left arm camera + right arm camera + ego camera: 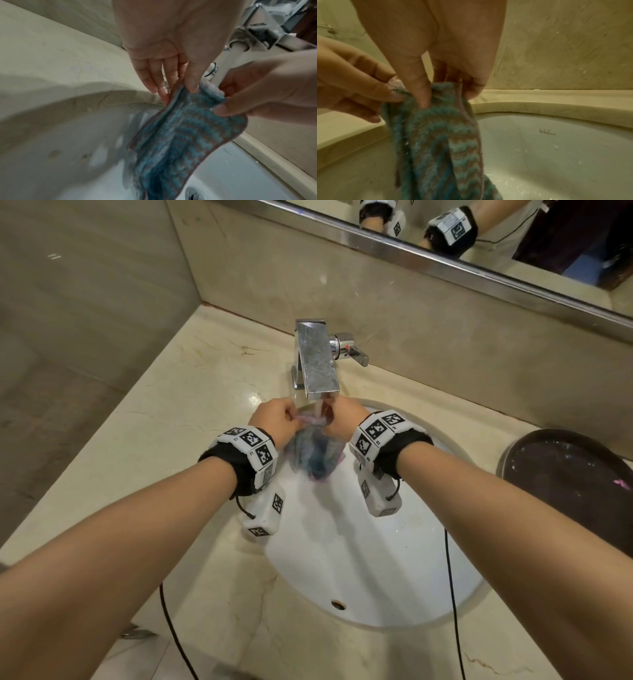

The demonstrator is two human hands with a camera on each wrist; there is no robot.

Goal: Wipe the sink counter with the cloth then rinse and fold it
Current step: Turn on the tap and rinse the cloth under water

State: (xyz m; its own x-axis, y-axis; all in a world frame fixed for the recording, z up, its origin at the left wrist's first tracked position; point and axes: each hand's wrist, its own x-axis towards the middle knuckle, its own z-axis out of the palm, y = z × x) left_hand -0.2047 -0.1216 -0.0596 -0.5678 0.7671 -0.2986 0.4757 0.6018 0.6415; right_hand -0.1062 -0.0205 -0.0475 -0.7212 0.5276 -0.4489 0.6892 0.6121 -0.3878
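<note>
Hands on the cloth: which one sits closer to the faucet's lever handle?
The right hand. It pinches the cloth's top edge on the side of the lever handle; the left hand grips the far side, with the water stream between them.

the cloth (173, 136) runs off the bottom edge in both wrist views, its lower end unseen; in the head view it blurs (pattern unreadable). the dark round basin (575, 474) is cut by the right edge.

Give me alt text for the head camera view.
Both hands, left hand and right hand, hold a blue striped cloth by its top edge under water running from a chrome faucet, over a white sink set in a marble counter.
</note>
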